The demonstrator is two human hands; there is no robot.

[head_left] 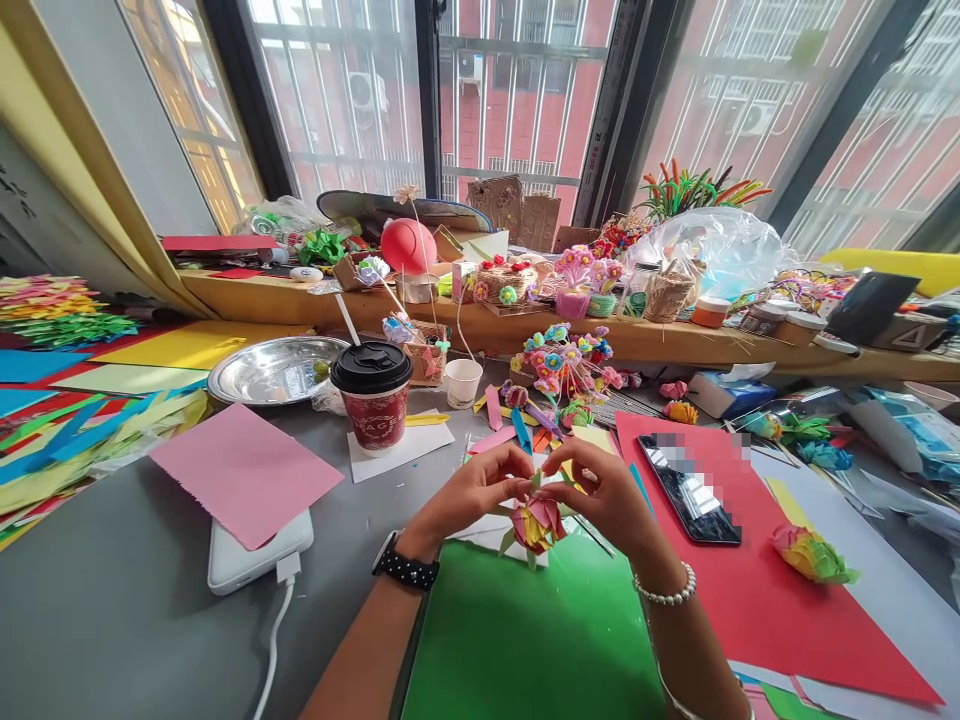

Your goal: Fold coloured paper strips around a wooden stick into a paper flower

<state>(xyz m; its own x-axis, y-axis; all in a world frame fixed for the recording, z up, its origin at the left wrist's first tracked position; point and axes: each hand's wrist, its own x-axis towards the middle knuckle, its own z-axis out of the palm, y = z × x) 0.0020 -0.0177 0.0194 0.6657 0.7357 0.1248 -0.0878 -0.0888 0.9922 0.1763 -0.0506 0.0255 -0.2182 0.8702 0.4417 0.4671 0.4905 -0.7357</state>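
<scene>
A folded paper flower [537, 524] with pink and yellow petals and green leaves is held up over a green board [532, 630]. My left hand [495, 485], with a dark dotted watch strap at the wrist, pinches the flower's green upper part from the left. From the right, my right hand [592, 485], wearing a beaded bracelet, pinches the same green part with thumb and forefinger. The fingertips of both hands nearly meet there. A second paper flower [814, 553], pink, yellow and green, lies on red paper [847, 635] to the right.
A phone [690, 488] rests on the red paper. To the left are a lidded coffee cup [373, 395], a metal plate [262, 370], pink paper [247, 470] and a cabled white power bank [259, 555]. Craft flowers [570, 365] and paper strips stand or lie behind my hands.
</scene>
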